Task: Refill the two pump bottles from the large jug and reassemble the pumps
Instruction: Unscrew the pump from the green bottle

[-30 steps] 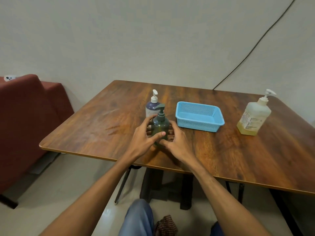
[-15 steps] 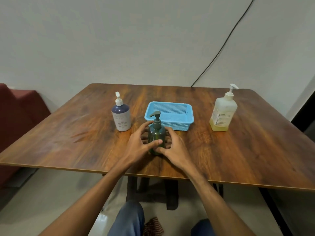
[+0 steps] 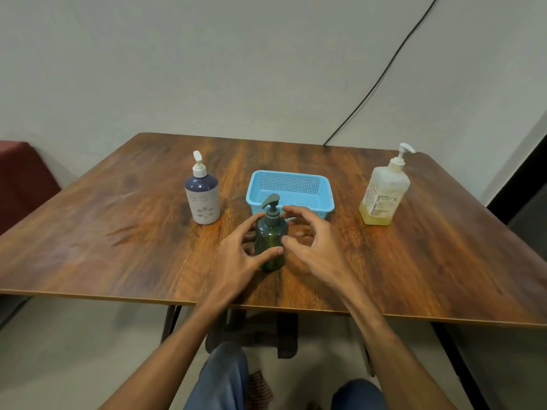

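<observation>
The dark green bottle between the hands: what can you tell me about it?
The dark green bottle is small and round, of glossy, seemingly translucent plastic, with a grey-green pump head screwed on, its spout pointing up and right. It stands upright on the wooden table, just in front of the blue basket. The left hand wraps it, thumb across its front; the right hand hovers open beside it.
</observation>
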`<state>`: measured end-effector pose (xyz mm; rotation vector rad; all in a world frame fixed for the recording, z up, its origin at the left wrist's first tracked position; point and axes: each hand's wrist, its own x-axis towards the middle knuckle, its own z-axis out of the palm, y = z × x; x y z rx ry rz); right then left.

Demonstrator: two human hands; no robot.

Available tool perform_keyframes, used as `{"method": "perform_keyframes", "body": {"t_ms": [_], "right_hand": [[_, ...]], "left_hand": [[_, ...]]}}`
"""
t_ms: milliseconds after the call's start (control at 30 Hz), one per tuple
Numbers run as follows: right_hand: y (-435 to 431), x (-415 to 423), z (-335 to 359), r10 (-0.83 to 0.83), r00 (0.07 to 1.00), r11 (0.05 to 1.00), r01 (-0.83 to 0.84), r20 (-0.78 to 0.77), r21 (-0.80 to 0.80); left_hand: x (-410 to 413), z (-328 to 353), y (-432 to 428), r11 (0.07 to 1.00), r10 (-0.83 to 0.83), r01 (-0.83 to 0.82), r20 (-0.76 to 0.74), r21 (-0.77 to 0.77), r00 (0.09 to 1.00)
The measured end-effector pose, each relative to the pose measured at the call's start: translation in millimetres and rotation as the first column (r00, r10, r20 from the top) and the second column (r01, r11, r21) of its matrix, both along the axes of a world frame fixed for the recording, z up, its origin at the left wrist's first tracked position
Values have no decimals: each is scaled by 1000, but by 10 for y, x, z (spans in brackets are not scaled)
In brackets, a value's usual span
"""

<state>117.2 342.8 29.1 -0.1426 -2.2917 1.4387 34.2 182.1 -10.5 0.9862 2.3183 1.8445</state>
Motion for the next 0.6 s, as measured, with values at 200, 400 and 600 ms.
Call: {"method": "perform_keyframes", "body": {"t_ms": [200, 400, 600], "right_hand": [[-277, -202, 170, -187, 979, 971, 197, -78, 137], [-430, -378, 97, -259, 957, 962, 267, -133, 47], [-329, -381, 127, -113, 991, 988, 120, -70, 96]], "left_hand": [[-75, -44, -56, 999, -2, 4, -33, 33, 999], [-145, -77, -146, 999, 15, -13, -29, 49, 999], [-189, -115, -153, 996, -27, 25, 21, 87, 999]]}}
